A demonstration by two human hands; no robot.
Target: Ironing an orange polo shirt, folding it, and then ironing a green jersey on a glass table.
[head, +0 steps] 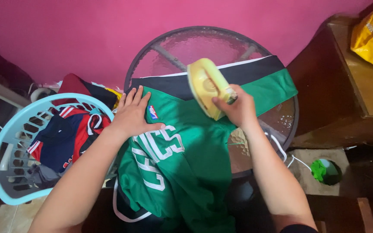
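Left hand presses flat, fingers spread, on the green jersey draped over the round glass table; right hand grips the yellow iron above it, soleplate hidden.

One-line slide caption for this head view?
Left hand flat on a green jersey on a round glass table; right hand holds a yellow iron.
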